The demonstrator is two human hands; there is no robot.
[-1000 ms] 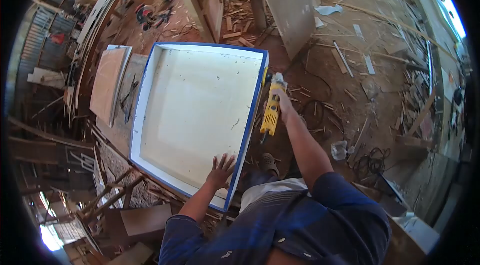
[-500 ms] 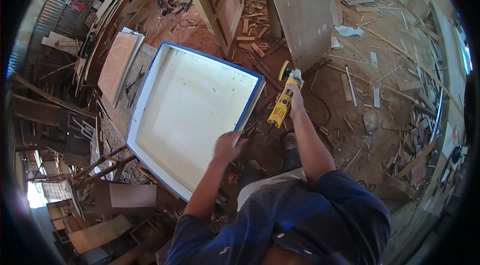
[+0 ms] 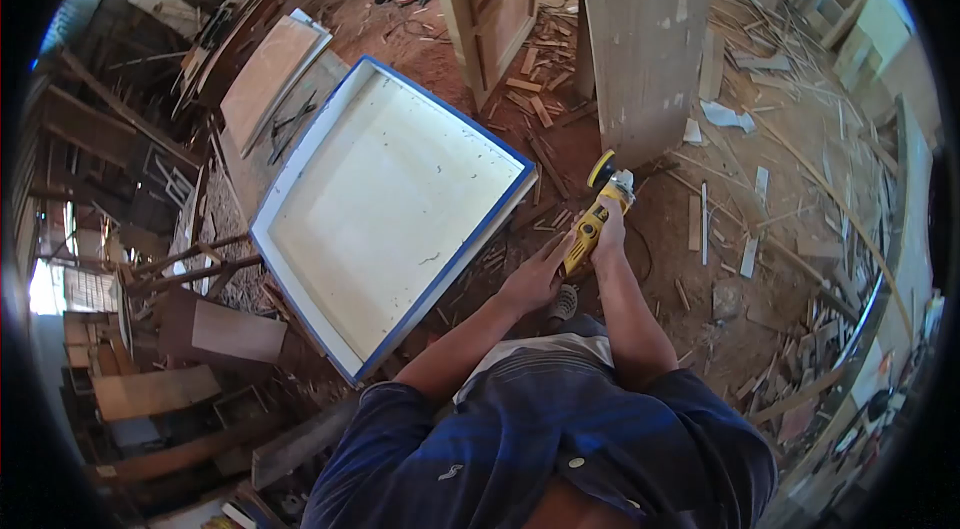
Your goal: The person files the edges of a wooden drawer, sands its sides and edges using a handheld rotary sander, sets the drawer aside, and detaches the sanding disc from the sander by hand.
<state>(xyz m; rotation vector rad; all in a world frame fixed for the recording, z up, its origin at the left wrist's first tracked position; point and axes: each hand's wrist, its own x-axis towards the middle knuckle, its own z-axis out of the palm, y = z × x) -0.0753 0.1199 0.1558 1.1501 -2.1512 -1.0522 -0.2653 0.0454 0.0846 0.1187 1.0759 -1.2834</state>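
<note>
My right fingers gripped the yellow, round-padded power tool. Its rear met my left fingers, their hold unclear.

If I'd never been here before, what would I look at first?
Probably the big, shallow, pale tray edged in bright blue, left of the middle. Then the yellow power tool right of the middle, gripped by the right hand, with the left hand at its lower end. Wood scraps lie scattered toward the right side.
</note>
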